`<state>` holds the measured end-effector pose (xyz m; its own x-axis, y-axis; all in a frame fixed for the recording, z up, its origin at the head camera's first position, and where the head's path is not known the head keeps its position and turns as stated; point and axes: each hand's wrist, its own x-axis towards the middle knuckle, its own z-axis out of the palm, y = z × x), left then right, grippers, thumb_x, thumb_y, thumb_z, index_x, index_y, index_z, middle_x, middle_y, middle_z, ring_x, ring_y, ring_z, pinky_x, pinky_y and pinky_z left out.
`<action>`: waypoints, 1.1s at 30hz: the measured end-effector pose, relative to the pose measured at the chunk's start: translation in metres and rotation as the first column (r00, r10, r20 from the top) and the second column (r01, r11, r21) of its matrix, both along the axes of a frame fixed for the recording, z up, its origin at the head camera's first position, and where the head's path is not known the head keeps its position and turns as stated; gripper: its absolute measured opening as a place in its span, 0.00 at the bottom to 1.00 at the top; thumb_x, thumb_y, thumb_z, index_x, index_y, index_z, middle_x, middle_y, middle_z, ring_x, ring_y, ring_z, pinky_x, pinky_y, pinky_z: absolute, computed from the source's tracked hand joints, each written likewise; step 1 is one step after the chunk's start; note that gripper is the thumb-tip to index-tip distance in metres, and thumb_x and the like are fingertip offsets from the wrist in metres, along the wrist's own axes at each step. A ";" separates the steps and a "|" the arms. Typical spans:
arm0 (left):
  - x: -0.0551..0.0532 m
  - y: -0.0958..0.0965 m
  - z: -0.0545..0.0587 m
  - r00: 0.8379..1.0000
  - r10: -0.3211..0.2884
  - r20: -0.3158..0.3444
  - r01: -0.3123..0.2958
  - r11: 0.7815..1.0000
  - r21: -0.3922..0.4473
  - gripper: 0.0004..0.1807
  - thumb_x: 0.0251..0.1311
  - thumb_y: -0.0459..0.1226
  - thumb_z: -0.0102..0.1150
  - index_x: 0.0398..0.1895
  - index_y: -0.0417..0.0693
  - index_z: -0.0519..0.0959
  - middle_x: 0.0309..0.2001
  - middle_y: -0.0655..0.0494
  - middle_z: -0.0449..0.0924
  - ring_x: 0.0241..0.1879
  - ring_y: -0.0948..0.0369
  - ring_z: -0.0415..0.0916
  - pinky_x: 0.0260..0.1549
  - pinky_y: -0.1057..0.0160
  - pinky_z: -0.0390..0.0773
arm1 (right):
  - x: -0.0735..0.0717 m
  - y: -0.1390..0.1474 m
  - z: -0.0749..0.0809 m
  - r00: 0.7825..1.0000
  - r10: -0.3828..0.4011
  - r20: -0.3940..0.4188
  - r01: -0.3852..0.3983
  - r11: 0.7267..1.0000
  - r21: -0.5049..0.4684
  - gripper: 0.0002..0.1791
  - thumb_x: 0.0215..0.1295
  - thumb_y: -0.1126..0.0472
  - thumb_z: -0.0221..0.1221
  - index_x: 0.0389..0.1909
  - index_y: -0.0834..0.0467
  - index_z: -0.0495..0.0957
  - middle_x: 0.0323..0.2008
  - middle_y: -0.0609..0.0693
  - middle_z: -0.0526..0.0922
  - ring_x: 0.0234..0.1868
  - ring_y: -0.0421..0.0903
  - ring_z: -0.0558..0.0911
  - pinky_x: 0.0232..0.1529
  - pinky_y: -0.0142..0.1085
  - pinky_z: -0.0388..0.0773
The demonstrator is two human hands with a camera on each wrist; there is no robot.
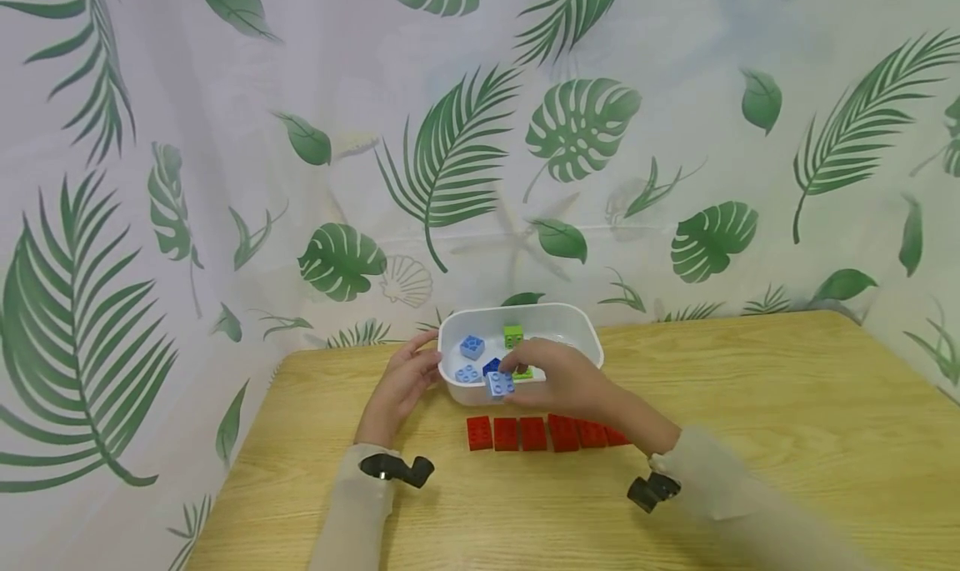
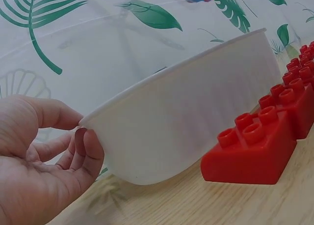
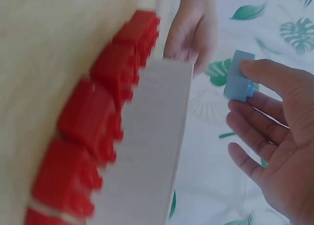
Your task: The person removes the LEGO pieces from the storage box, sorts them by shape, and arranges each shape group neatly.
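Note:
My left hand (image 1: 403,381) pinches the left end of a white plastic tub (image 1: 521,313) at its rim, thumb and curled fingers showing in the left wrist view. Between the thumb and fingers of my right hand (image 1: 566,375) is a light blue toy brick (image 1: 499,384), held just above the tub's near rim. Inside the tub lie two more light blue bricks (image 1: 472,348), a dark blue brick (image 1: 491,367) and green bricks (image 1: 513,336). The right hand covers part of the tub's inside.
Several red toy bricks (image 1: 533,434) stand in a row on the wooden table (image 1: 480,513), close in front of the tub. My right forearm passes over the row's right end. Behind the table hangs a white leaf-patterned cloth (image 1: 480,137).

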<state>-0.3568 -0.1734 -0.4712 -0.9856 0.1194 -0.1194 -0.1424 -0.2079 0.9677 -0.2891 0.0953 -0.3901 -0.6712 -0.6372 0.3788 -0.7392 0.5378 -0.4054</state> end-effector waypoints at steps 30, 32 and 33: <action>0.001 -0.001 0.002 1.000 -0.005 0.014 0.005 0.999 -0.033 0.29 0.72 0.29 0.51 0.75 0.45 0.65 0.67 0.38 0.71 0.54 0.56 0.76 0.47 0.67 0.80 | 0.024 -0.035 -0.039 0.990 0.041 0.132 -0.065 0.981 0.184 0.17 0.57 0.47 0.74 0.44 0.49 0.85 0.39 0.39 0.84 0.40 0.42 0.78 0.43 0.28 0.76; 0.001 -0.001 0.002 1.000 -0.006 0.015 0.006 0.999 -0.034 0.28 0.72 0.30 0.51 0.75 0.45 0.65 0.68 0.38 0.71 0.54 0.56 0.76 0.47 0.67 0.80 | 0.025 -0.036 -0.040 0.991 0.032 0.131 -0.057 0.980 0.192 0.17 0.57 0.46 0.74 0.43 0.48 0.85 0.39 0.39 0.83 0.40 0.41 0.76 0.42 0.28 0.75; 0.002 -0.001 0.001 1.000 -0.005 0.016 0.006 0.999 -0.031 0.28 0.72 0.29 0.51 0.75 0.45 0.65 0.68 0.38 0.71 0.54 0.56 0.76 0.47 0.68 0.80 | 0.025 -0.036 -0.041 0.991 0.030 0.128 -0.055 0.979 0.194 0.17 0.57 0.46 0.74 0.43 0.48 0.85 0.38 0.39 0.82 0.40 0.41 0.76 0.42 0.28 0.75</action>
<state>-0.3553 -0.1742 -0.4697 -0.9829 0.1205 -0.1389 -0.1589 -0.1768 0.9713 -0.2636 0.0595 -0.4311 -0.6754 -0.7200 0.1591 -0.7142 0.5851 -0.3842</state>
